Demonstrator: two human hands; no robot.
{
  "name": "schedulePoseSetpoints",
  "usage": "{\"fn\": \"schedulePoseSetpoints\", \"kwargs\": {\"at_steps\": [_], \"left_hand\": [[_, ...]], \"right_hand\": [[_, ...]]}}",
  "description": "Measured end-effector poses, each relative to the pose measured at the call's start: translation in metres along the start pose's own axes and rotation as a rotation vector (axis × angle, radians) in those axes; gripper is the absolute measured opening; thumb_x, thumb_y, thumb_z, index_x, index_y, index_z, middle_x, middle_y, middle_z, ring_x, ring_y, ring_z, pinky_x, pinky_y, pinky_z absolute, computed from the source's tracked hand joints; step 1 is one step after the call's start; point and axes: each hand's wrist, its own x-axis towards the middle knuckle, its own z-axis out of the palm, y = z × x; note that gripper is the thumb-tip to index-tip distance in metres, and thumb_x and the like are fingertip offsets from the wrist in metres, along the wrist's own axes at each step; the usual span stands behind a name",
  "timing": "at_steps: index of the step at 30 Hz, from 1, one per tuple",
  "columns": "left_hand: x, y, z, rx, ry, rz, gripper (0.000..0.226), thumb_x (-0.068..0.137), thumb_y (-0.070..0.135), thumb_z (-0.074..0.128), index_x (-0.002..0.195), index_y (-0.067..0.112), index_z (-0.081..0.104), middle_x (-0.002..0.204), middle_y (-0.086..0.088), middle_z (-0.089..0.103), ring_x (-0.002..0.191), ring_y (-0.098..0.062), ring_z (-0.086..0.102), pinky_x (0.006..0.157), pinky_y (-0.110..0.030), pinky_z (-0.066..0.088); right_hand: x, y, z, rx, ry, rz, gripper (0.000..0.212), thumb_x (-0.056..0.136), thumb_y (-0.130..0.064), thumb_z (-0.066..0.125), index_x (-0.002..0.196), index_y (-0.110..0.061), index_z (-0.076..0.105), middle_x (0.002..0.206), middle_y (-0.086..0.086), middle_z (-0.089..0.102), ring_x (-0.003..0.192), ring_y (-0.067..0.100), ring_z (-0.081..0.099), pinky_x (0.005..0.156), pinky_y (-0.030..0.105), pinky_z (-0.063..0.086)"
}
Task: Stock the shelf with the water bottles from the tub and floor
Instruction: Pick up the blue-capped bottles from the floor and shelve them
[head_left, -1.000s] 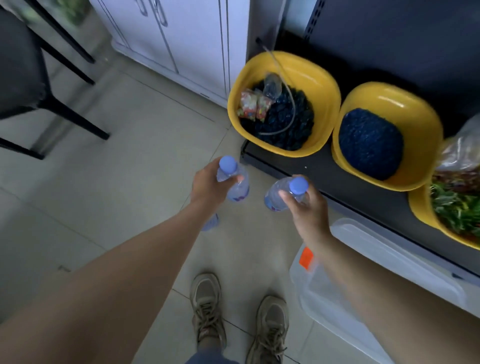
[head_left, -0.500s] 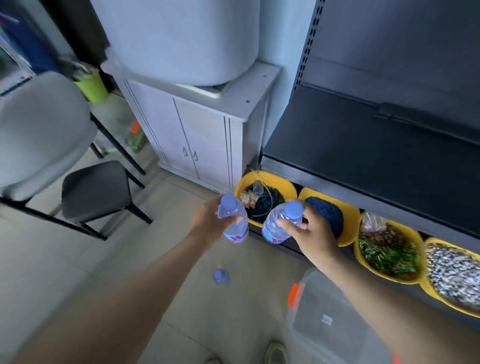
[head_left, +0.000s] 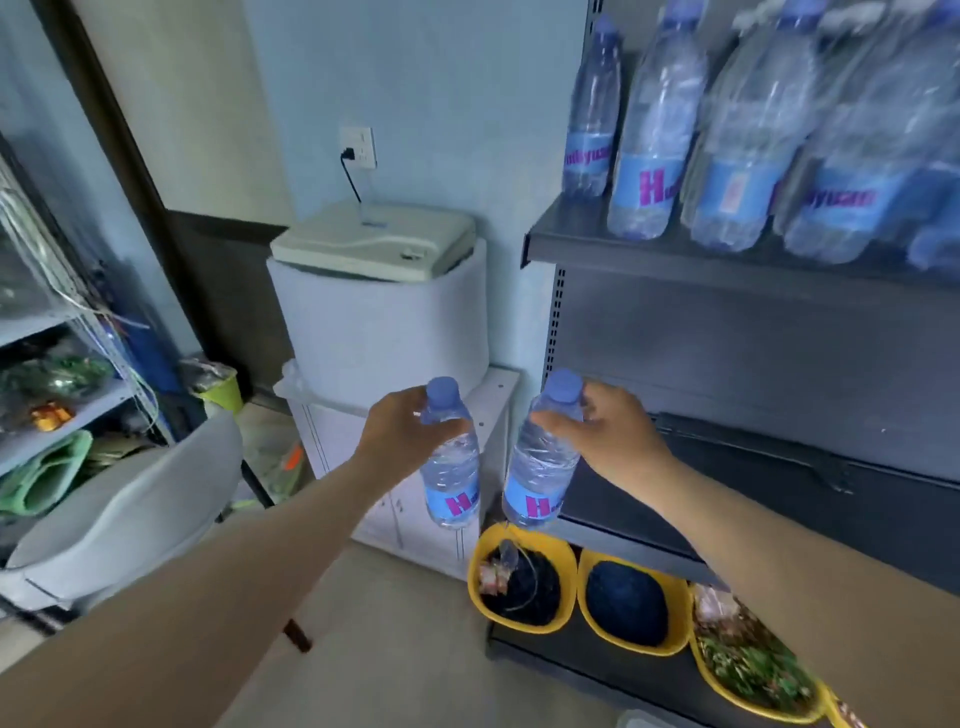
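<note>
Two small water bottles are held up in front of the shelving, one per hand, both roughly upright and tilted slightly. The left bottle (head_left: 450, 467) is gripped just below its blue cap by the left hand (head_left: 400, 431), fingers curled round the neck and shoulder. The right bottle (head_left: 543, 462) is pinched near its cap by the right hand (head_left: 608, 436), thumb and fingers clamped on the neck. The two bottles are near each other but apart, labels facing the camera. Above and to the right, a grey metal shelf (head_left: 675, 254) is seen already carrying a row of larger water bottles (head_left: 737, 140), packed close together. The held bottles are below that shelf's level. On the bottom tier, yellow bowls (head_left: 522, 577) are lined up side by side, holding dark and green contents. A white cabinet (head_left: 405, 509) with a white appliance (head_left: 379, 296) on top is noted left of the shelving. A grey chair (head_left: 124, 514) stands at lower left.
</note>
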Motion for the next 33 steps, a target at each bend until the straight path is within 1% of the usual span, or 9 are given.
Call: {"fn": "schedulePoseSetpoints", "kwargs": {"at_steps": [2, 5, 10, 15, 17, 20, 22, 29, 33], "left_hand": [[0.004, 0.035, -0.03, 0.014, 0.031, 0.05, 0.029, 0.08, 0.028, 0.071, 0.105, 0.014, 0.066, 0.096, 0.001, 0.062, 0.087, -0.019, 0.058, 0.078, -0.028, 0.044], [0.011, 0.087, -0.075, -0.018, 0.043, 0.097, 0.029, 0.079, 0.026, 0.072, 0.105, 0.013, 0.066, 0.098, -0.003, 0.063, 0.089, -0.02, 0.058, 0.082, -0.028, 0.044], [0.024, 0.161, -0.135, -0.1, 0.027, 0.161, 0.019, 0.075, 0.024, 0.076, 0.089, 0.015, 0.067, 0.095, -0.007, 0.067, 0.087, -0.021, 0.062, 0.085, -0.03, 0.049], [0.044, 0.207, -0.166, -0.227, 0.027, 0.174, 0.012, 0.077, 0.019, 0.074, 0.073, 0.018, 0.063, 0.08, -0.002, 0.065, 0.078, -0.02, 0.063, 0.081, -0.029, 0.053], [0.061, 0.218, -0.172, -0.237, 0.028, 0.178, 0.011, 0.076, 0.018, 0.075, 0.079, 0.014, 0.065, 0.088, -0.006, 0.067, 0.082, -0.022, 0.064, 0.083, -0.032, 0.053], [0.091, 0.23, -0.182, -0.208, 0.021, 0.199, 0.022, 0.076, 0.019, 0.076, 0.092, 0.009, 0.067, 0.096, -0.01, 0.067, 0.082, -0.024, 0.065, 0.082, -0.034, 0.054], [0.111, 0.235, -0.187, -0.221, 0.012, 0.213, 0.025, 0.076, 0.019, 0.076, 0.097, 0.008, 0.065, 0.095, -0.009, 0.067, 0.078, -0.022, 0.064, 0.075, -0.031, 0.053], [0.179, 0.235, -0.191, -0.209, -0.002, 0.257, 0.026, 0.074, 0.017, 0.078, 0.096, 0.009, 0.067, 0.093, -0.008, 0.068, 0.078, -0.022, 0.065, 0.074, -0.031, 0.055], [0.213, 0.226, -0.184, -0.211, -0.035, 0.267, 0.017, 0.073, 0.018, 0.078, 0.087, 0.014, 0.07, 0.09, -0.005, 0.069, 0.082, -0.021, 0.065, 0.088, -0.035, 0.054]], "right_hand": [[0.008, -0.044, -0.02, -0.034, 0.04, -0.019, 0.011, 0.08, -0.03, 0.07, 0.086, -0.022, 0.064, 0.08, -0.011, 0.064, 0.073, 0.002, 0.059, 0.062, 0.014, 0.045], [0.021, -0.107, -0.048, 0.012, 0.104, -0.058, 0.019, 0.077, -0.03, 0.073, 0.088, -0.016, 0.066, 0.085, -0.004, 0.068, 0.081, 0.014, 0.064, 0.077, 0.029, 0.053], [0.044, -0.195, -0.089, 0.06, 0.179, -0.145, 0.036, 0.079, -0.025, 0.073, 0.11, -0.009, 0.067, 0.103, 0.001, 0.069, 0.098, 0.014, 0.063, 0.093, 0.03, 0.049], [0.092, -0.243, -0.112, 0.156, 0.256, -0.126, 0.033, 0.079, -0.02, 0.073, 0.101, 0.003, 0.065, 0.094, 0.012, 0.068, 0.082, 0.019, 0.062, 0.077, 0.032, 0.052], [0.116, -0.252, -0.117, 0.178, 0.298, -0.127, 0.033, 0.078, -0.018, 0.074, 0.105, -0.001, 0.065, 0.104, 0.016, 0.068, 0.085, 0.019, 0.061, 0.082, 0.034, 0.052], [0.152, -0.259, -0.124, 0.154, 0.342, -0.137, 0.038, 0.081, -0.018, 0.072, 0.117, -0.009, 0.062, 0.101, 0.007, 0.064, 0.084, 0.015, 0.056, 0.064, 0.018, 0.046], [0.176, -0.259, -0.128, 0.113, 0.375, -0.127, 0.038, 0.082, -0.02, 0.071, 0.117, -0.009, 0.062, 0.098, 0.004, 0.061, 0.084, 0.015, 0.054, 0.059, 0.018, 0.041], [0.252, -0.229, -0.122, 0.099, 0.455, -0.035, 0.038, 0.086, -0.013, 0.066, 0.123, -0.008, 0.058, 0.115, 0.007, 0.061, 0.098, 0.018, 0.056, 0.08, 0.02, 0.039], [0.283, -0.212, -0.113, 0.029, 0.498, 0.038, 0.041, 0.086, -0.014, 0.066, 0.124, -0.004, 0.055, 0.122, 0.01, 0.06, 0.11, 0.025, 0.057, 0.081, 0.022, 0.04]]}}
